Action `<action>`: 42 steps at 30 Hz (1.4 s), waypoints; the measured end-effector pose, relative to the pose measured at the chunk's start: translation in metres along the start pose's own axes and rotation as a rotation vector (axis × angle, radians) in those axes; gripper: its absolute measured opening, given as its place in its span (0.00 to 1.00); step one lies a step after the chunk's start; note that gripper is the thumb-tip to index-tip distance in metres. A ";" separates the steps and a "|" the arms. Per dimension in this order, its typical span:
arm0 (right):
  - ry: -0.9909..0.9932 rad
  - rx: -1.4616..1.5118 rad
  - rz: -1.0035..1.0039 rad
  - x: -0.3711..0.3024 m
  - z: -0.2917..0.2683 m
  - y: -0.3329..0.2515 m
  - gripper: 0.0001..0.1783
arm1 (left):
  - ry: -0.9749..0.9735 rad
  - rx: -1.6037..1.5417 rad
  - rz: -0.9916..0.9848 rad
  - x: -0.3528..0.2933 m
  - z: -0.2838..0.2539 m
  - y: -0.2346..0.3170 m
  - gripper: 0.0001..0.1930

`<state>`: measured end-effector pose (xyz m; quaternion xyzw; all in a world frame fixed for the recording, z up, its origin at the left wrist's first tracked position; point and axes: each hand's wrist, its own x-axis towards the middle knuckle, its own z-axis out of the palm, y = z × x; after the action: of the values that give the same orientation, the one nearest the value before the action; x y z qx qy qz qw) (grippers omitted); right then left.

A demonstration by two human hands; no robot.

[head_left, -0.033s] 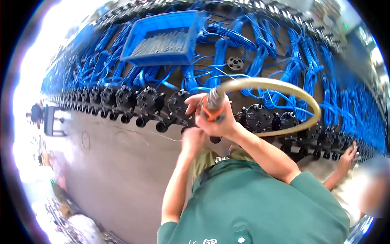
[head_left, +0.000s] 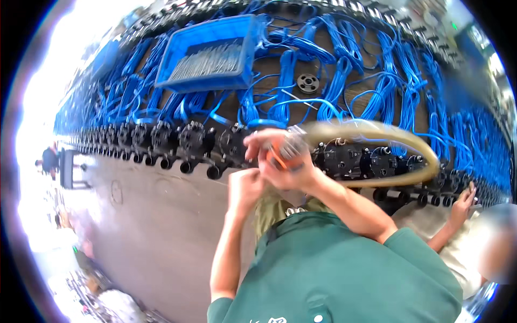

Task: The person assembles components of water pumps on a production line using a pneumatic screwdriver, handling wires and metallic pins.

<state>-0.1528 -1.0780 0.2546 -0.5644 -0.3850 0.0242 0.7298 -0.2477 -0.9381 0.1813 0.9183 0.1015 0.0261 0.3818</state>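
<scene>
My right hand (head_left: 293,169) is wrapped around an orange and metal hand tool (head_left: 285,153). A thick yellowish hose (head_left: 420,141) loops off to the right from the tool; both are smeared by motion. My left hand (head_left: 245,188) is closed, just below and left of the right one, its fingertips near the tool. Whatever its fingers may hold is hidden. Both hands are in front of a row of round black housings (head_left: 232,142) with short black tubes (head_left: 214,171) along the bench's near edge. The housing right behind my hands is covered.
Behind the row lie bundles of blue cable (head_left: 288,75) on the bench. A blue bin (head_left: 207,83) with many thin metal pieces stands among them, and a round metal disc (head_left: 308,83) lies to its right. At the right, a co-worker's hand (head_left: 462,203) is by the row.
The tool has tilted to the right, and its hose loop has swung lower and rightward. My left hand has shifted a little to the left.
</scene>
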 end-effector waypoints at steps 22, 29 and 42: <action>0.993 -0.300 0.158 -0.014 -0.037 -0.028 0.15 | -1.546 0.142 1.360 0.260 0.149 0.014 0.07; 1.027 -0.376 0.185 0.008 -0.026 -0.014 0.15 | -1.423 0.017 1.391 0.261 0.151 -0.001 0.03; 0.808 -0.561 0.286 0.009 -0.032 0.027 0.15 | -1.394 0.080 1.357 0.254 0.151 -0.026 0.05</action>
<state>-0.1165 -1.0895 0.2343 -0.7498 0.0174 -0.2007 0.6302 0.0152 -0.9731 0.0489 0.6032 -0.6973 -0.3125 0.2287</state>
